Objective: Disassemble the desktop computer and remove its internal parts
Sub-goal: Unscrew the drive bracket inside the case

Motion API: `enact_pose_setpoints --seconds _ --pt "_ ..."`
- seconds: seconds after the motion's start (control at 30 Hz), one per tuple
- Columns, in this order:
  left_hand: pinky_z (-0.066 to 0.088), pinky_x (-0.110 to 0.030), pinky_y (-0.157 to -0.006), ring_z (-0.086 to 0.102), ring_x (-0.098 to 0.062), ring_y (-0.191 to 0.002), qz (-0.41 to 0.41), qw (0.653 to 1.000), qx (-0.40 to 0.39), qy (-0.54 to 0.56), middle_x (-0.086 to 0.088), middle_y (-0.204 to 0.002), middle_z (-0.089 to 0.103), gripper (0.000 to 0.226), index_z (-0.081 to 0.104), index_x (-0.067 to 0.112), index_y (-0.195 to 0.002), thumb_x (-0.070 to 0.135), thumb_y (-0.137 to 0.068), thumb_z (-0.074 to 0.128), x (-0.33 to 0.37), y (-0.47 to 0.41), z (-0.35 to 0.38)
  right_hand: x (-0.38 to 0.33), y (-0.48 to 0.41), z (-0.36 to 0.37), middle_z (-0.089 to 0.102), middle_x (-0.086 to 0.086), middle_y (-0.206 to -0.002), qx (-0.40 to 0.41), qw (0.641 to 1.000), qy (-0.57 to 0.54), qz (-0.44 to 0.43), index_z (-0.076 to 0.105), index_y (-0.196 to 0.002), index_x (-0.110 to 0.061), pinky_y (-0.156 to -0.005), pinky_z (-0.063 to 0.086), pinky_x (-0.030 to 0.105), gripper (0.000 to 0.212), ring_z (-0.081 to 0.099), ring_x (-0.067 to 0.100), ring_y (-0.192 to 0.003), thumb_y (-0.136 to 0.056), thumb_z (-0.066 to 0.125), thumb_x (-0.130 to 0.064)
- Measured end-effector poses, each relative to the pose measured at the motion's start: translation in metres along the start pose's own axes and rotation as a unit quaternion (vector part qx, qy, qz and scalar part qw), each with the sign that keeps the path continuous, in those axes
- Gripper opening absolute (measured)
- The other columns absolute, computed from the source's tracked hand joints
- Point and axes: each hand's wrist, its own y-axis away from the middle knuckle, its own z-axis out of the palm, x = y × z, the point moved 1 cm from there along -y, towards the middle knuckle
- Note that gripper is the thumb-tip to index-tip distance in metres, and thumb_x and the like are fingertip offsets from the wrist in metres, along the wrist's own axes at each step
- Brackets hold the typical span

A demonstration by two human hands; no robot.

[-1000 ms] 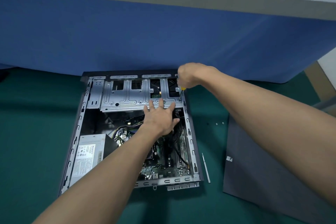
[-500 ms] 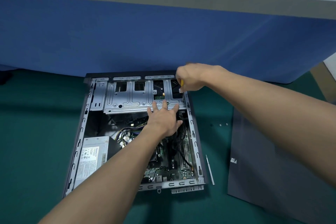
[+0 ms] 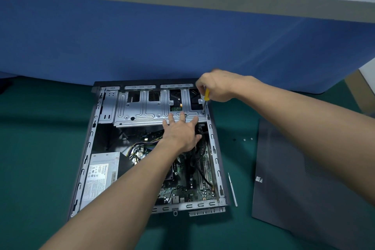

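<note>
Jutting below the right grip (image 3: 217, 87), the screwdriver (image 3: 206, 96) meets the drive cage (image 3: 146, 111).

One computer case (image 3: 87, 149), one power supply (image 3: 101, 176) inside it. Right of the case: one side panel (image 3: 304, 178), one slim metal tool (image 3: 232, 190), three small screws (image 3: 244, 139). One screwdriver (image 3: 206, 95) at its far right corner.

Open desktop case (image 3: 215, 148) lies flat on green mat (image 3: 40, 168). Left hand (image 3: 182, 132) rests spread-fingered on silver drive cage (image 3: 146, 111). Right hand (image 3: 217, 87) grips yellow-handled screwdriver (image 3: 206, 99), tip at cage's right corner. Side panel (image 3: 304, 189) lies right.
</note>
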Motion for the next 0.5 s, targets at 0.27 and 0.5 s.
enact_pose_setpoints --seconds 0.27,0.5 --pt "0.005 -0.062 -0.116 -0.004 -0.049 -0.143 -0.003 1.000 -0.013 0.002 -0.015 -0.161 -0.004 0.070 0.003 0.033 -0.154 0.053 -0.098 0.040 0.001 -0.001 -0.003 0.001 -0.002 0.010 0.046 0.003 -0.079 0.038 0.996 0.038 0.074 0.042 -0.070 -0.018 -0.065 0.038 0.032 0.034 0.048 0.028 -0.077 -0.097 0.046 -0.038" --pt "0.007 -0.062 -0.116 -0.003 -0.049 -0.143 -0.008 1.000 -0.020 -0.006 -0.015 -0.161 -0.004 0.069 0.004 0.033 -0.154 0.052 -0.098 0.040 0.001 0.001 -0.005 -0.002 -0.002 0.008 0.057 0.000 -0.090 0.000 0.998 -0.002 0.060 0.050 -0.082 -0.021 -0.063 0.038 0.031 0.023 0.052 0.024 -0.084 -0.092 0.054 -0.042"
